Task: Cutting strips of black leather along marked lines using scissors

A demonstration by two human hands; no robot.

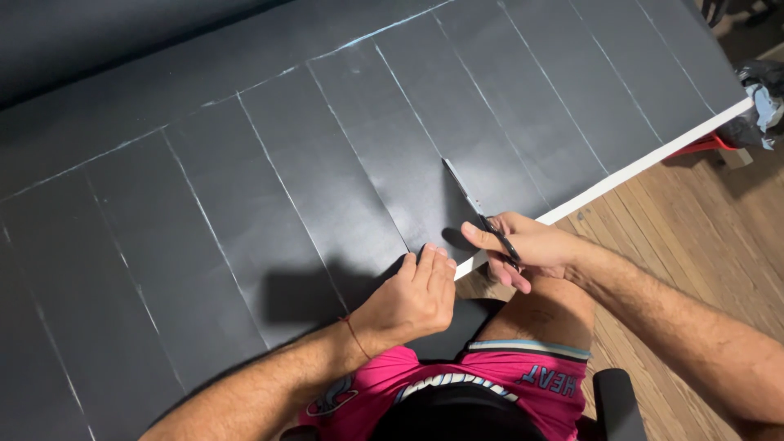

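Observation:
A large black sheet (327,163) marked with white chalk lines covers a white table (645,167). My right hand (527,249) grips black scissors (478,208) by the handles at the sheet's near edge; the blades point away from me along one chalk line. My left hand (412,298) presses flat on the sheet's near edge just left of the cut, fingers together, holding nothing. A thin red cord is around that wrist.
Wooden floor (686,237) lies to the right of the table. A dark crumpled bag (763,102) and a red object (702,145) sit by the table's far right corner. My pink shorts and a black chair armrest (616,400) are below.

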